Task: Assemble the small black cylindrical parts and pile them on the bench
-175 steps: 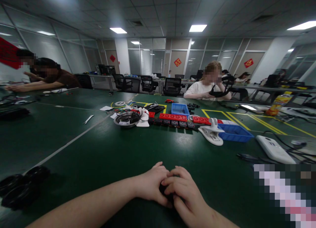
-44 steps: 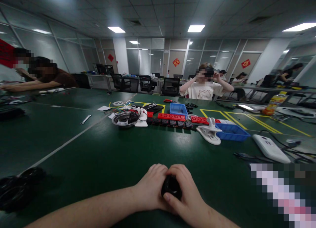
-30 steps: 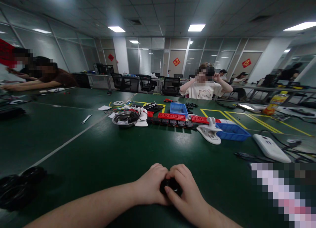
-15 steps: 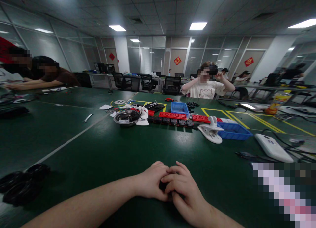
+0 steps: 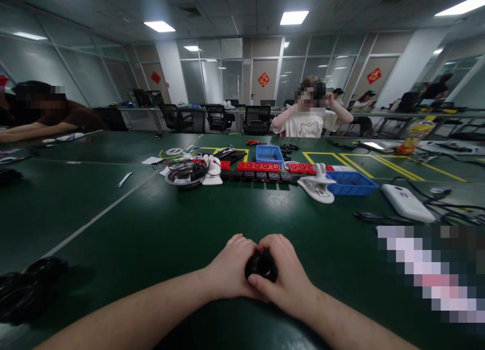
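Near the front of the green table (image 5: pixel 182 239), a black coiled, ring-like object (image 5: pixel 261 265) sits between both hands. My left hand (image 5: pixel 233 268) is curled against its left side, its fingertips mostly hidden. My right hand (image 5: pixel 287 270) wraps its right side, with the thumb across the near edge and the fingers over the far side. A dark round hollow shows in the object's middle. More black coils (image 5: pixel 32 289) lie on the table at the lower left.
Beyond the hands stand a metal bowl (image 5: pixel 185 176), a white clip stand (image 5: pixel 318 186), red sockets (image 5: pixel 258 166) and a blue tray (image 5: pixel 351 183). A white power bank (image 5: pixel 407 202) with cables lies right. A person (image 5: pixel 308 112) sits opposite.
My right hand has shifted from lying over the black object to gripping its right side, so more of the object shows. The view has tilted down slightly and turned right.
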A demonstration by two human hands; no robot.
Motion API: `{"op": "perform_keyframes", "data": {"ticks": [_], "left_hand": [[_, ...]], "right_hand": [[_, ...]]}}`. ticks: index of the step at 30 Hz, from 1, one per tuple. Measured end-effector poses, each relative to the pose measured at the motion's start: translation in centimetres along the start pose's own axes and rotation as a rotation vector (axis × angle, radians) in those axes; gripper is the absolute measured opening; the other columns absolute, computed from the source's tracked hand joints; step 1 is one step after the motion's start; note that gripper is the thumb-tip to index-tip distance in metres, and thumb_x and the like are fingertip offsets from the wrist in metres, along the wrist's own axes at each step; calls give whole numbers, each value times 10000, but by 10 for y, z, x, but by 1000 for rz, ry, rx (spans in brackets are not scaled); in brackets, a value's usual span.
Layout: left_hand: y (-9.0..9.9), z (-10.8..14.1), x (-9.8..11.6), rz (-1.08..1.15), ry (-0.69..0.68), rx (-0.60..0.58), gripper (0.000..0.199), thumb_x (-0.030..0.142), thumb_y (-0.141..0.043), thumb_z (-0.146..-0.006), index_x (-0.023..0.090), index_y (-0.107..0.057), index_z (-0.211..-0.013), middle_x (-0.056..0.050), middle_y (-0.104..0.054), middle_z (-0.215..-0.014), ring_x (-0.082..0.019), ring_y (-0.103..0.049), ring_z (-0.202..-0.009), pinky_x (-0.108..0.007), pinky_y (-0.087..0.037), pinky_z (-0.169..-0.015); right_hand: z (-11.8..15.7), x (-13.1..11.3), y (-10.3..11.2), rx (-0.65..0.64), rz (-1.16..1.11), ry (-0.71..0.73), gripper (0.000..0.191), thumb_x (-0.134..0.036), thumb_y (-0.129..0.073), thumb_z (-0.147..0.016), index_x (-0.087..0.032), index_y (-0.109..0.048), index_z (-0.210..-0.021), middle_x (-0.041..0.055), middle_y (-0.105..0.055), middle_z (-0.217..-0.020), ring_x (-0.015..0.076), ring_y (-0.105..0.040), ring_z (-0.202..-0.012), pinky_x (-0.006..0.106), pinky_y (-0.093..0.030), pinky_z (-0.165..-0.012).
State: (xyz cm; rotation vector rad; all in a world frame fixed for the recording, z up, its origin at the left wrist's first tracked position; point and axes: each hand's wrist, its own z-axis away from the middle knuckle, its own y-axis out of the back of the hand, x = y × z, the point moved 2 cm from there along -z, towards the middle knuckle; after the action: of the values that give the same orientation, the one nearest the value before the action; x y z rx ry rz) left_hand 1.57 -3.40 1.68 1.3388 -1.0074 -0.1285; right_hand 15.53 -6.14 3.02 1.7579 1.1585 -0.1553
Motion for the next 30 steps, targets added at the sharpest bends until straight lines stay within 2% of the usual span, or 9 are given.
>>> {"op": "perform_keyframes", "data": {"ticks": [4,7,10,15,20,24,30], "left_hand": [[0,-1,0,-4,2,-4,390,410,-705,-587,173,-517,-833,-29,-574,-825,-229,-532,-832,-437,-317,-944],[-1,-2,-3,26,7,-8,380,362,-723,-555,180,-511,-812,-10,-569,-802,-215,-541,-816,-428,-318,-952],[-1,-3,-7,78,-2,-35,383,315,-729,-541,181,-516,-831,5,-568,-810,-211,-547,-844,-445,-267,-993],[4,-5,-11,163,-81,-117,248,247,-701,-587,188,-511,-735,46,-536,-767,-177,-539,-842,-443,-223,-1013],[6,-6,-12,131,-107,-146,217,242,-695,-594,180,-499,-664,53,-507,-745,-160,-520,-824,-425,-215,-1015],[3,-5,-13,98,-129,-135,194,252,-675,-611,200,-556,-754,35,-552,-826,-181,-519,-869,-427,-229,-1001],[2,-3,-11,98,-141,-104,506,361,-697,-600,227,-522,-1056,-14,-573,-1002,-222,-515,-963,-466,-204,-1018]], "right_hand": [[-1,0,-2,-47,64,-43,264,-381,-620,-707,-180,-488,-815,43,-523,-789,204,-471,-746,361,-394,-681],[-3,1,-2,-58,48,-19,201,-324,-609,-712,-181,-508,-812,40,-535,-791,203,-481,-767,364,-399,-705],[-4,0,0,-73,-24,45,157,-247,-569,-729,-182,-540,-868,46,-568,-840,199,-499,-808,366,-402,-743],[-6,-4,4,-122,-156,174,256,-101,-469,-674,-194,-567,-891,28,-633,-878,185,-528,-824,372,-400,-795],[-7,-4,4,-143,-207,207,268,-77,-420,-650,-198,-587,-821,20,-654,-876,187,-544,-881,388,-385,-856],[-7,-2,4,-163,-228,217,288,-67,-410,-666,-201,-590,-845,28,-637,-918,190,-540,-915,403,-372,-890],[-4,0,4,-67,-188,158,351,-135,-438,-724,-201,-535,-1055,71,-533,-1042,222,-476,-974,411,-399,-832]]}}
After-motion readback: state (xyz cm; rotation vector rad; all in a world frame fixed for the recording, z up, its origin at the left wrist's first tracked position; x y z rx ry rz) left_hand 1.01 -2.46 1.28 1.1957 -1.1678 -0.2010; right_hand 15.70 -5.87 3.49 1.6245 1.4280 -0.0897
